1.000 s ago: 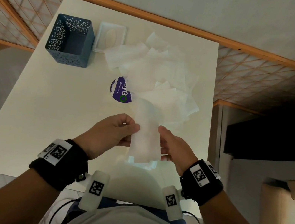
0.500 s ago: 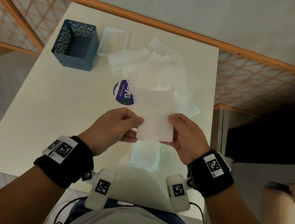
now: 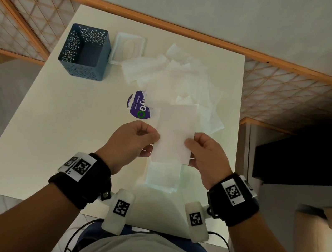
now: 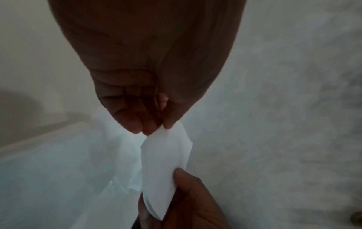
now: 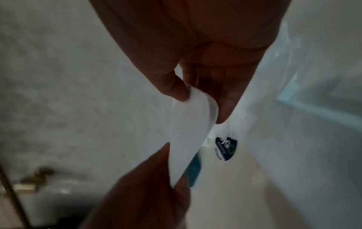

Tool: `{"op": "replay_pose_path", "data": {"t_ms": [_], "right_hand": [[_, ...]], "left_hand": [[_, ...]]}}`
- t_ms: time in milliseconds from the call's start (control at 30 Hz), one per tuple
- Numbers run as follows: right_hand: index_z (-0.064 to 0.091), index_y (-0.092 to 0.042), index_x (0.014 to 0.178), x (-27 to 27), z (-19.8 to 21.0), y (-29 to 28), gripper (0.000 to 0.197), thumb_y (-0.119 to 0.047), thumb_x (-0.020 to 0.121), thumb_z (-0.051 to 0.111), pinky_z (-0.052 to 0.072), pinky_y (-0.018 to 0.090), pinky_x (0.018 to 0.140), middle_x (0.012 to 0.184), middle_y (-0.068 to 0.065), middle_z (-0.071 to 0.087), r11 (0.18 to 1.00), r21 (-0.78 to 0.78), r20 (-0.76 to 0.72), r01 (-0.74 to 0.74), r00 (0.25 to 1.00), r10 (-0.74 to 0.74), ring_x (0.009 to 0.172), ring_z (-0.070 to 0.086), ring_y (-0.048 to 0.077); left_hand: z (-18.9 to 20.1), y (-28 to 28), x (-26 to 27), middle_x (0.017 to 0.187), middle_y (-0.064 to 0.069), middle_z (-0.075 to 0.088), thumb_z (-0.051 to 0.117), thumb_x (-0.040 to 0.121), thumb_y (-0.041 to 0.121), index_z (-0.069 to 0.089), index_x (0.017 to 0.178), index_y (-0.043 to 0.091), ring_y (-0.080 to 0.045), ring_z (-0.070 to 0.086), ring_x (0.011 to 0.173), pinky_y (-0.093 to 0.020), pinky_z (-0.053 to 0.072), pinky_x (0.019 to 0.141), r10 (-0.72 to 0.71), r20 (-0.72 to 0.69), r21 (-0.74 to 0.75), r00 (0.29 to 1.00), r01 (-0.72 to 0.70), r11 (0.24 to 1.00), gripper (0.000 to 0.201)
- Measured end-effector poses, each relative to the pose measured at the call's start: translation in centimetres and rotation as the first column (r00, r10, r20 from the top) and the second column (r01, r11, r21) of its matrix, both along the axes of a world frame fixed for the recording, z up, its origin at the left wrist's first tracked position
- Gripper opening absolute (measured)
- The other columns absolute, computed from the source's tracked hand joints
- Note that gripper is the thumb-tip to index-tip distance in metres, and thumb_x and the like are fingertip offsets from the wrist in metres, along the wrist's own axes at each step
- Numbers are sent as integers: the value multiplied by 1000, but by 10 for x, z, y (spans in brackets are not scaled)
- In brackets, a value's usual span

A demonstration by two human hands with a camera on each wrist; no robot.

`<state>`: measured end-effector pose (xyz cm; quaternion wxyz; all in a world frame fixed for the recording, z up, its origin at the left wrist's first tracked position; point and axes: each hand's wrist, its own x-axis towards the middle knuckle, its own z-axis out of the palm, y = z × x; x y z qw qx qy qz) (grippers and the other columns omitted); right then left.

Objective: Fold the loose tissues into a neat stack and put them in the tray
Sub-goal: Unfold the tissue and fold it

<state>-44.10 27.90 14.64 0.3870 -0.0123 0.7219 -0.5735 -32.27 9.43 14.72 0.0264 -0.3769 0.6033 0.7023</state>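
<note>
A folded white tissue (image 3: 174, 134) hangs above the table between both hands. My left hand (image 3: 136, 138) pinches its left edge and my right hand (image 3: 204, 152) pinches its right edge. The left wrist view shows thumb and fingertips closed on the tissue (image 4: 166, 162); the right wrist view shows the same tissue (image 5: 190, 133) in my right thumb's pinch. Below it lies a small stack of folded tissues (image 3: 163, 177) near the table's front. A heap of loose tissues (image 3: 175, 79) spreads across the far middle. The blue perforated tray (image 3: 85, 53) stands at the far left.
A white square lid or dish (image 3: 128, 48) sits right of the blue tray. A purple round sticker (image 3: 138, 106) lies partly under the loose tissues. The white table (image 3: 50, 128) ends close at the right, beside a wooden lattice rail (image 3: 298, 93).
The tissue went from a tall, narrow, drooping strip to a flatter, wider folded sheet held taut. Both hands rose and moved away from my body with it.
</note>
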Motion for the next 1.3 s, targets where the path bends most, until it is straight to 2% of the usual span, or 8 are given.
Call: {"op": "replay_pose_path", "data": {"t_ms": [100, 167, 367, 600, 833, 967, 1133, 1300], "right_hand": [[69, -7, 94, 9, -27, 8, 7, -14, 96, 68, 64, 44, 79, 83, 16, 73, 981, 183, -93, -67, 992, 85, 75, 71, 36], [69, -12, 96, 16, -44, 13, 4, -14, 94, 71, 60, 39, 72, 73, 4, 70, 960, 261, -85, -104, 988, 130, 65, 66, 23], [59, -26, 108, 25, -86, 17, 19, -29, 93, 70, 50, 29, 76, 99, -1, 69, 838, 515, -105, -181, 957, 271, 89, 71, 22], [60, -23, 109, 24, -97, 15, 16, -29, 95, 67, 45, 25, 65, 95, -9, 64, 787, 585, -86, -196, 950, 300, 81, 61, 8], [65, -22, 111, 18, -90, 11, 17, -27, 95, 69, 54, 30, 77, 103, -1, 71, 872, 454, -39, -185, 973, 227, 86, 72, 18], [71, -11, 107, 13, -64, 6, 13, -15, 95, 68, 55, 28, 66, 85, 2, 73, 969, 240, 60, -51, 998, 37, 69, 68, 14], [64, -13, 95, -2, -27, -2, 6, -8, 97, 63, 59, 35, 67, 90, 11, 71, 993, 84, 164, 84, 982, -97, 74, 69, 25], [60, -11, 101, -14, -4, -3, 6, -5, 100, 58, 60, 35, 66, 90, 10, 74, 982, -50, 257, 184, 952, -165, 69, 71, 24]], "left_hand": [[-26, 5, 3, 70, 1, 68, 76, 95, 12, 67, 96, 6, -10, 61, 58, -27, 59, 63, -28, 70, -138, 997, 37, 990, 10], [-45, 12, 10, 65, 0, 68, 77, 94, 11, 65, 95, 6, -10, 59, 54, -29, 57, 60, -59, 125, -207, 990, 84, 975, 13], [-93, 29, 29, 71, -3, 74, 78, 89, 21, 63, 90, 14, -16, 68, 60, -42, 58, 71, -166, 276, -282, 947, 245, 928, 17], [-105, 38, 30, 82, 2, 70, 76, 90, 28, 62, 87, 22, -20, 67, 79, -30, 48, 67, -174, 338, -371, 925, 301, 879, 16], [-101, 31, 30, 86, 1, 66, 60, 102, 46, 58, 95, 17, -21, 63, 81, -34, 46, 71, -28, 329, -377, 944, 158, 913, 29], [-105, 22, 33, 92, -5, 71, 51, 105, 46, 59, 94, 14, -31, 69, 90, -48, 55, 86, 32, 326, -335, 945, 84, 938, 34], [-103, 22, 38, 89, -3, 70, 58, 101, 37, 62, 97, 9, -24, 62, 82, -39, 48, 76, -15, 337, -300, 942, 122, 946, 29], [-108, 26, 41, 85, 4, 76, 62, 86, 63, 64, 95, 20, -20, 73, 86, -46, 58, 87, -69, 349, -239, 934, 160, 958, 45]]}}
